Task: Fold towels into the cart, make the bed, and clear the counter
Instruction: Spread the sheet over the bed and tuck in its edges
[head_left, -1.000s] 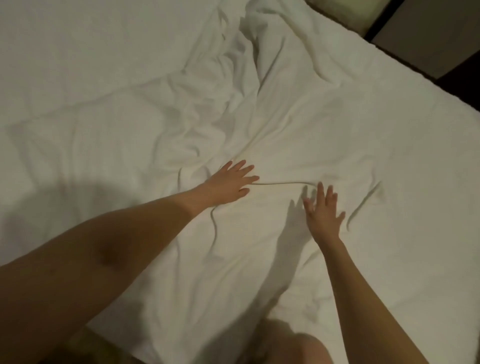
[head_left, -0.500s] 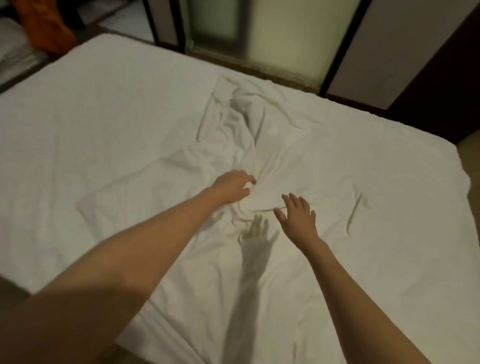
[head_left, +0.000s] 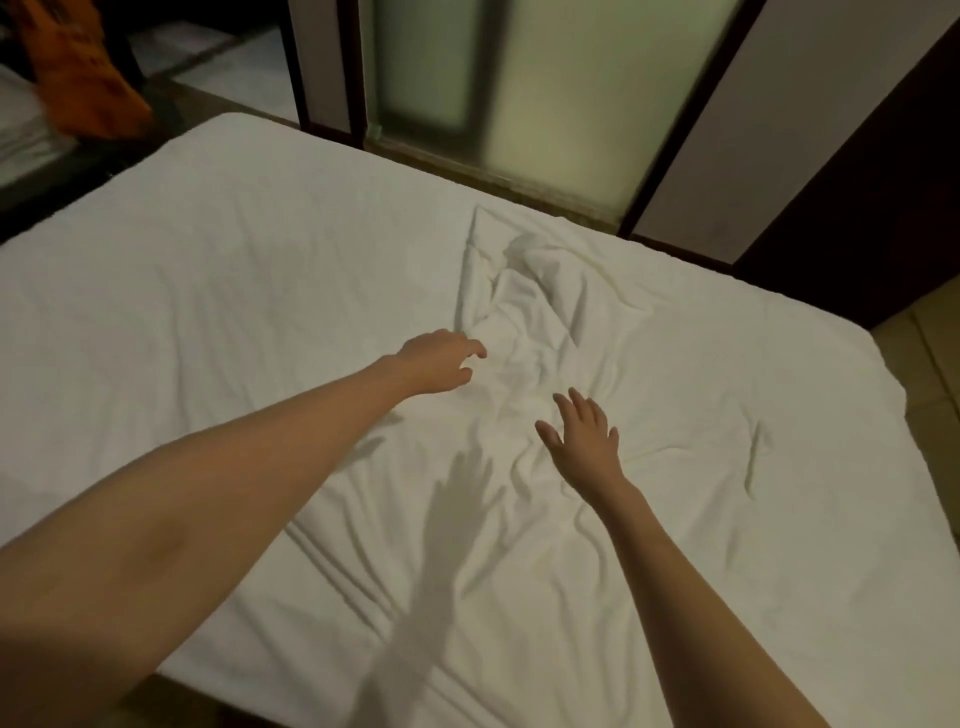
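1. Bedsheet (head_left: 597, 545), white and rumpled, covers the right-hand part of the bed (head_left: 234, 270); its bunched ridge (head_left: 524, 301) runs away from you toward the far edge, starting just beyond your fingertips.
2. Your left hand (head_left: 434, 361) reaches farthest. Its grip is loosely curled, fingers hooked down at the near end of the ridge, touching or nearly touching the cloth. You cannot tell from this view whether any fabric is pinched, so count it as not yet grasping.
3. Your right hand (head_left: 584, 441) is released, fingers spread flat, hovering over or resting lightly on the creased sheet nearer to you and to the right of the left hand. Its shadow falls on the sheet toward you.
4. The relation that matters: the ridge lies ahead of both hands, its long axis pointing away from you, and the left hand is the nearer one to it.
5. Judging by this, the bed-making step is under way and far from done. The likely need is to pull or sweep the bunched cloth along that axis; dragging sideways risks new creases.
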